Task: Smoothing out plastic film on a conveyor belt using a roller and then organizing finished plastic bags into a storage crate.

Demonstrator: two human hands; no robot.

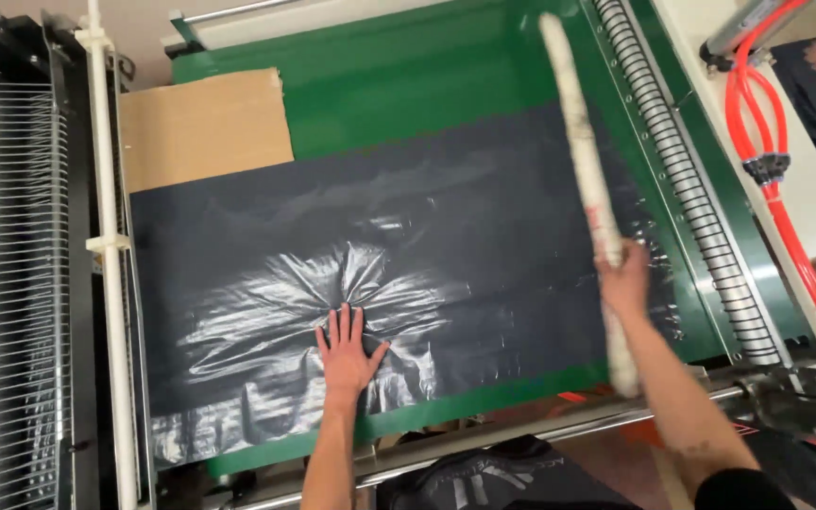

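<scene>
Near edge of the green machine surface: person's left hand lies flat, fingers spread, palm down on the stack of thin black plastic film sheets. No grip there, just pressure; the film puckers in shiny radial wrinkles around the palm.

Right hand, toward the right edge, has its grip closed round the long white paper-wrapped stick, held near its lower third. The stick slants up toward the far edge, raised over the film; whether its lower end touches the surface cannot be told.

Brown cardboard sheet sits at the far left corner, partly under the film. Coiled metal spring roller and red hoses run along the right edge.

Risks, as judged:
- Film is slick; if the palm slips, the stack could shear out of alignment.
- Existing wrinkles could set into creases.
- The stick's far end swings close to the roller; a wide swing might strike it or the hoses.
</scene>
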